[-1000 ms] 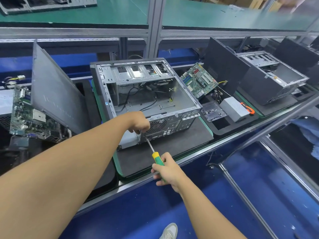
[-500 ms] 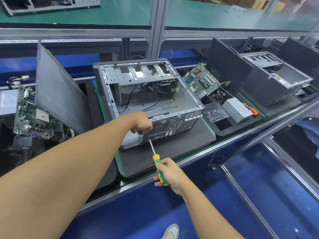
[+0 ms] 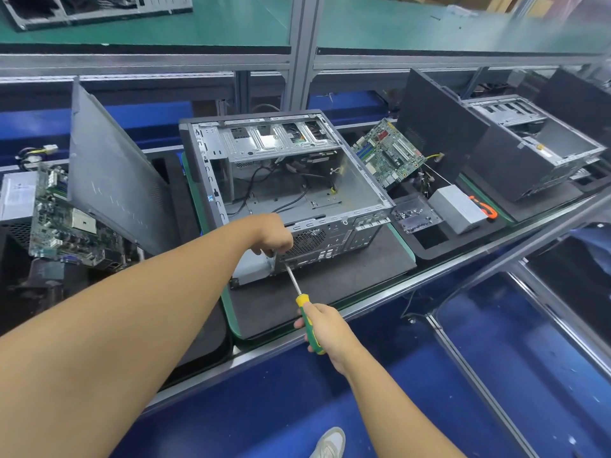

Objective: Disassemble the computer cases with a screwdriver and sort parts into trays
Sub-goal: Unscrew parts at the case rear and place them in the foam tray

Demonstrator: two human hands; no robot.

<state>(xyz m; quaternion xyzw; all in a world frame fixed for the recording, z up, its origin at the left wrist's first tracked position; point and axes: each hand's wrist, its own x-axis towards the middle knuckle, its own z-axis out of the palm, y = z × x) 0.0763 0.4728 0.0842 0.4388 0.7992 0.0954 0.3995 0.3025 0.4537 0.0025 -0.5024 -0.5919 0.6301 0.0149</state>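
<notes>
An open grey computer case [image 3: 360, 190] lies on its side on a black foam mat [image 3: 330, 285], its rear panel facing me. My left hand [image 3: 269, 234] is curled at the near left corner of that rear panel, fingers down on the metal edge. My right hand [image 3: 325, 325] grips the green and yellow handle of a screwdriver [image 3: 305, 312]. Its shaft points up to the rear panel just below my left hand. A silver power supply [image 3: 251, 267] sticks out at the case's near left corner.
The removed side panel [image 3: 112, 183] leans left of the case beside a motherboard [image 3: 62, 223]. To the right stand another motherboard [image 3: 388, 153], a clear screw box [image 3: 416, 214], a grey power supply [image 3: 458, 209] and a second case [image 3: 529, 150]. Below the bench edge lies a blue floor.
Both hands stay at the rear panel. My right hand has shifted slightly on the screwdriver handle; the tip remains at the same spot.
</notes>
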